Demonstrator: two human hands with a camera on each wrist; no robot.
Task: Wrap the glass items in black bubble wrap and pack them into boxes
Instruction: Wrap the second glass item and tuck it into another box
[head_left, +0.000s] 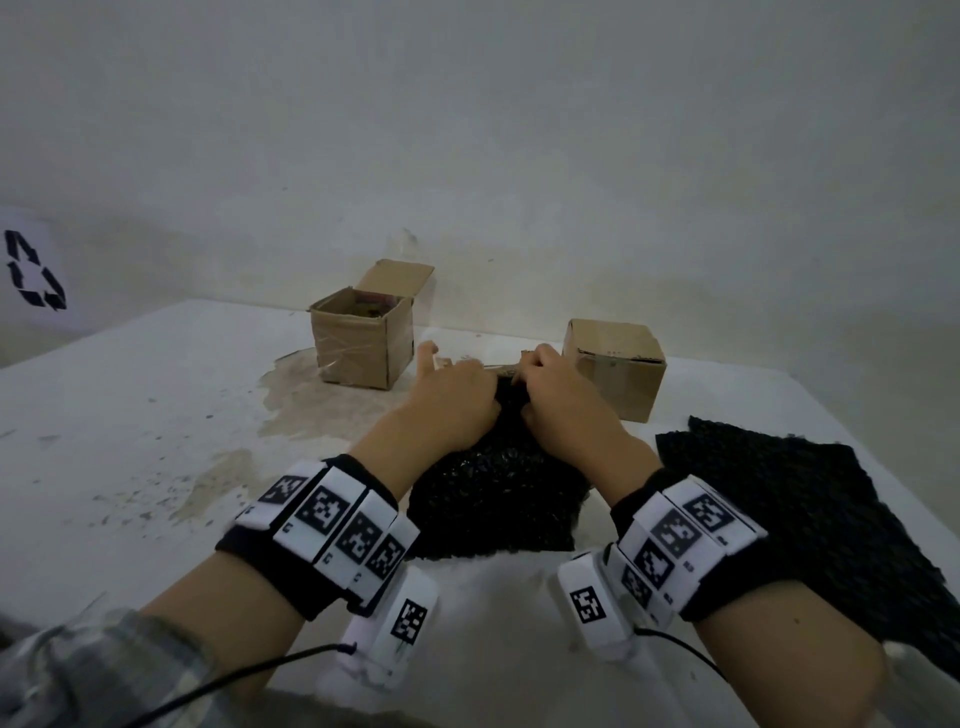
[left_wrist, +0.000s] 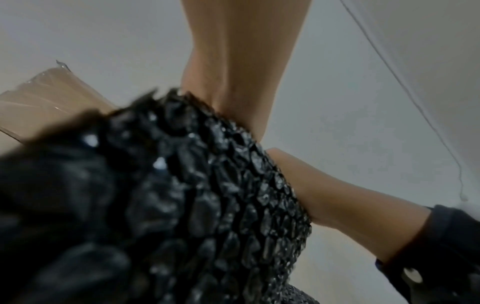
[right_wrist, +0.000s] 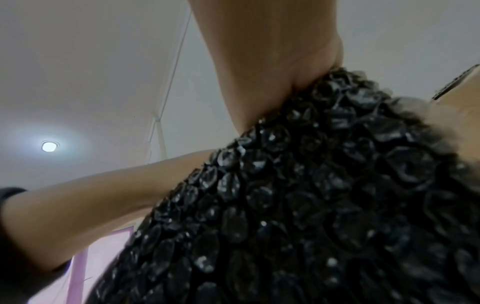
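Observation:
A bundle of black bubble wrap (head_left: 493, 493) stands on the white table (head_left: 156, 441) between my wrists; whatever is inside it is hidden. My left hand (head_left: 457, 395) and my right hand (head_left: 550, 384) both grip its far top end with curled fingers, close together. One finger of the left hand sticks up. Something pale and shiny shows between the hands, too small to identify. In the left wrist view the wrap (left_wrist: 182, 195) fills the lower left, and in the right wrist view the wrap (right_wrist: 311, 195) fills the lower right.
An open cardboard box (head_left: 358, 338) stands at the back, left of the hands, with something inside. A closed cardboard box (head_left: 613, 364) stands just right of them. A spare sheet of black bubble wrap (head_left: 779, 519) lies flat at the right. The wall is close behind.

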